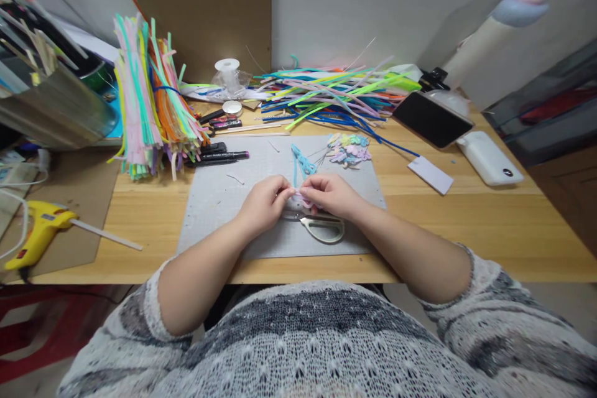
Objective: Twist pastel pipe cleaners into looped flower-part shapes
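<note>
Over the grey mat, my left hand and my right hand meet with fingertips pinched on a small pink-lilac pipe cleaner piece. Part of that piece hangs below my right fingers. Scissors with pale handles lie on the mat just below my hands, their blades partly hidden. Right beyond my fingertips lies a blue looped pipe cleaner piece. Farther right on the mat is a cluster of pastel shaped pieces.
Bundled pipe cleaners stand at the left, with loose ones piled at the back. A yellow glue gun lies far left. Black pens lie beside the mat. A phone, a white case and a white tag are right.
</note>
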